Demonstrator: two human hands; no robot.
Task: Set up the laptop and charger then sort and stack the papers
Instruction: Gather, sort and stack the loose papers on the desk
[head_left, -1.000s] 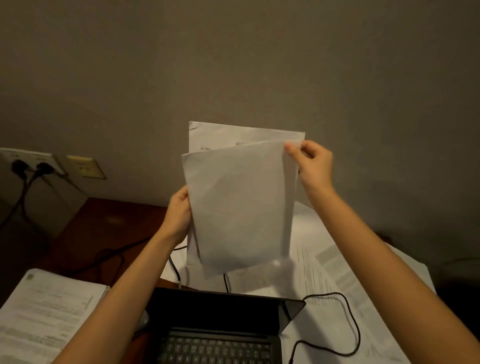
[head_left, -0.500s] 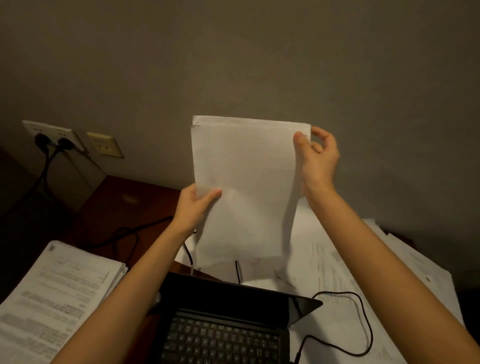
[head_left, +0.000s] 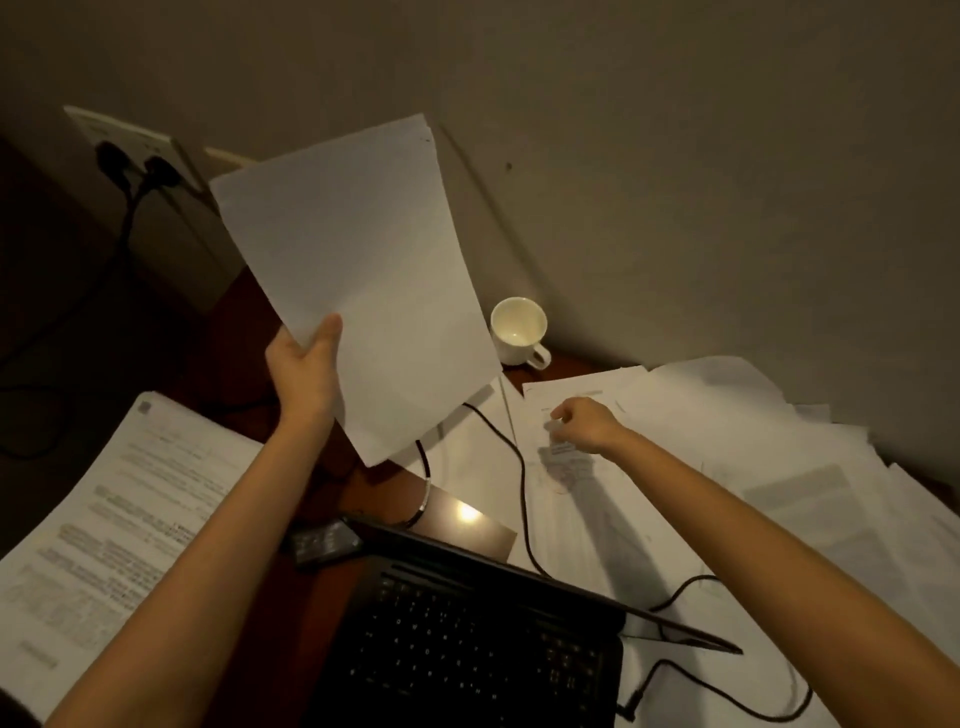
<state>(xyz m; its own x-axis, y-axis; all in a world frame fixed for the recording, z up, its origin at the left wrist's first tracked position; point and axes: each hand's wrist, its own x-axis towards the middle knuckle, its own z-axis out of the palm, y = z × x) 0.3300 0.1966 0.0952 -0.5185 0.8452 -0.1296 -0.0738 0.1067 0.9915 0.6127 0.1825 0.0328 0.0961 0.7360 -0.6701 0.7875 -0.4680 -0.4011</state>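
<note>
Left hand holds up a few blank sheets while the right reaches into the loose papers.

The left hand (head_left: 304, 364) grips the sheaf of blank sheets (head_left: 358, 275) at its lower left edge, thumb across the front, holding it tilted in the air above the wooden desk (head_left: 244, 332). The right hand (head_left: 584, 423) hovers low over the scattered printed papers (head_left: 727, 447) on the right side of the desk, its fingers loosely curled; I cannot tell whether it pinches a page. An open black laptop (head_left: 467, 639) sits nearest the person, a black charger cable (head_left: 522, 483) trailing across the papers beside it. A neat stack of printed pages (head_left: 104, 519) lies at the left. A white mug (head_left: 519, 330) stands by the wall, and two plugs sit in the wall socket (head_left: 132, 156).
</note>
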